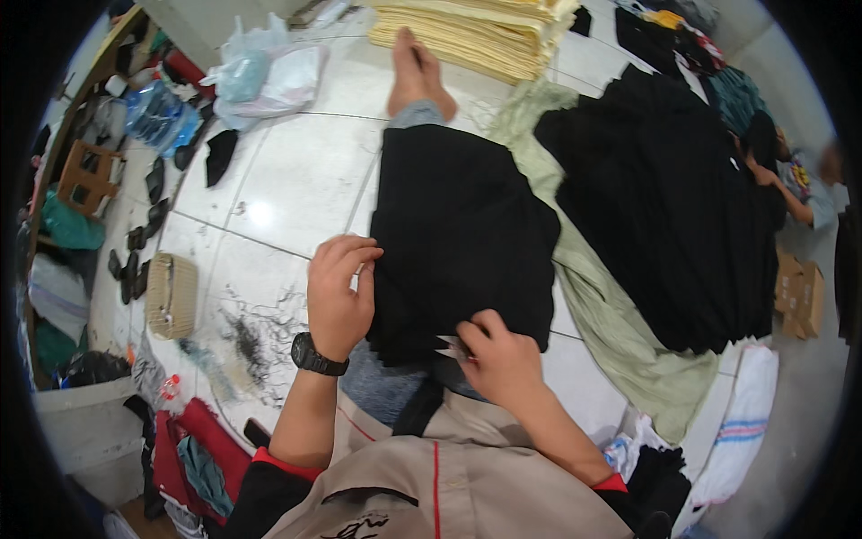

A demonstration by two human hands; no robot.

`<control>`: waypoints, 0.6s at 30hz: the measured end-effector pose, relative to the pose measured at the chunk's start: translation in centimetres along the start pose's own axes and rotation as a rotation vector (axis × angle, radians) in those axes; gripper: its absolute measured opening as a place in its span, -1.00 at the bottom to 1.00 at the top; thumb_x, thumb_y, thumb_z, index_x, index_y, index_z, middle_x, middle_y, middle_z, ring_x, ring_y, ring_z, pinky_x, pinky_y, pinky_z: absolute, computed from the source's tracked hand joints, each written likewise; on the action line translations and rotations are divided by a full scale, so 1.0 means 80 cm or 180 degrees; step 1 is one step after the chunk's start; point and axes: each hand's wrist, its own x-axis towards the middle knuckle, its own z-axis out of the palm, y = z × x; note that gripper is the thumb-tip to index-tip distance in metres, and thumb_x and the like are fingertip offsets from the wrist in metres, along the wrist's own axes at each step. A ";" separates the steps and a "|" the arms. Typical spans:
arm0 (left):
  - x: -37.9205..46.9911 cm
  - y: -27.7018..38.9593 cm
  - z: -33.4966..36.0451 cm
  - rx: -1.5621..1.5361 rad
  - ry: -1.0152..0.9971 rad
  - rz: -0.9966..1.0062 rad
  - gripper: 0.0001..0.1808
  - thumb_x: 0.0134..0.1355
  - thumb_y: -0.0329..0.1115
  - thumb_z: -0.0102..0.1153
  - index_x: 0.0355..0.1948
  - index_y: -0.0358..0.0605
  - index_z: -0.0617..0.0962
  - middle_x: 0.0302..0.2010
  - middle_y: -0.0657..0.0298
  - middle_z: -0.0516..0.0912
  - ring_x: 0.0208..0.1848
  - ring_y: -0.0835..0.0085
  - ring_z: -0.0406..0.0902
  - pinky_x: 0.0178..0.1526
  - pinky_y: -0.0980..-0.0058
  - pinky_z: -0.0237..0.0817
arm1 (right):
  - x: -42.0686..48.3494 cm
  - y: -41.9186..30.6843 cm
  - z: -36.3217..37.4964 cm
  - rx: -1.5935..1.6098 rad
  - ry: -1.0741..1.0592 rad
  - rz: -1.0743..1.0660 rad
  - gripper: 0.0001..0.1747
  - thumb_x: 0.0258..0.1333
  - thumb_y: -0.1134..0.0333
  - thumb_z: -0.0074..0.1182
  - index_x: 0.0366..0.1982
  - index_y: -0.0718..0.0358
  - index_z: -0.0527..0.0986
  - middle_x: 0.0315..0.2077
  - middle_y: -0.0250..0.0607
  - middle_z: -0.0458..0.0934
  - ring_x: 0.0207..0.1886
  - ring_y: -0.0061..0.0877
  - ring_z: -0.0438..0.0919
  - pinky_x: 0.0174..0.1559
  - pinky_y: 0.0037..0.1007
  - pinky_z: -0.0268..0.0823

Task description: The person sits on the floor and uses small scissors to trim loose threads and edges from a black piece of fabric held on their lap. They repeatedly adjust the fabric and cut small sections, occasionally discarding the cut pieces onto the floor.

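Black folded fabric (465, 222) lies across my outstretched leg, its lower edge showing several layers. At its left edge is my left hand (343, 290), with curled fingertips touching or very near the cloth; I cannot tell whether they pinch it. A black watch is on that wrist. My right hand (502, 357) grips small metal snips (446, 346), whose pale blades point left over the lower edge of the fabric. The fingers hide most of the snips' handle.
A large black cloth pile (673, 202) lies on pale green fabric (599, 316) to the right, where another person's hand (761, 174) touches dark cloth. Yellow folded cloth (465, 34) is stacked beyond my foot. Left are thread scraps (249, 343), a woven box (172, 295) and plastic bags (262, 74).
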 end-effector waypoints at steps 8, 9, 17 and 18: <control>-0.034 0.014 -0.005 -0.1127 -0.0283 -0.0153 -0.70 0.15 -0.68 0.20 -0.09 -0.24 0.70 -0.01 0.05 0.74 0.09 0.06 0.66 0.18 0.20 0.44 | 0.008 0.005 -0.016 0.2606 0.0726 0.0921 -0.47 0.13 0.55 0.36 0.17 0.27 0.56 -0.11 -0.24 0.62 -0.15 -0.61 0.55 -0.16 -0.53 0.47; -0.035 0.020 0.001 -0.1319 -0.0380 -0.0060 -0.70 0.14 -0.68 0.20 -0.10 -0.23 0.70 -0.02 0.06 0.74 0.06 0.07 0.66 0.16 0.20 0.45 | 0.013 0.004 -0.009 0.2850 0.0903 0.0927 -0.47 0.13 0.56 0.35 0.17 0.27 0.56 -0.11 -0.24 0.63 -0.13 -0.61 0.55 -0.15 -0.53 0.46; -0.040 0.035 0.033 -0.0740 -0.0466 0.0189 -0.79 0.10 -0.49 0.46 -0.22 -0.20 0.71 -0.06 0.14 0.73 -0.08 0.14 0.67 -0.03 0.28 0.50 | 0.025 -0.020 0.024 0.2844 0.0877 0.1115 -0.55 0.16 0.60 0.32 0.11 0.39 0.55 -0.21 -0.18 0.68 -0.25 -0.56 0.66 -0.14 -0.53 0.49; -0.045 0.032 0.038 -0.0648 -0.0484 0.0190 -0.79 0.10 -0.47 0.48 -0.23 -0.21 0.71 -0.07 0.15 0.74 -0.07 0.14 0.68 -0.03 0.29 0.50 | 0.026 -0.021 0.026 0.2663 0.0852 0.1074 -0.56 0.16 0.60 0.33 0.10 0.40 0.55 -0.20 -0.16 0.69 -0.24 -0.53 0.69 -0.15 -0.51 0.51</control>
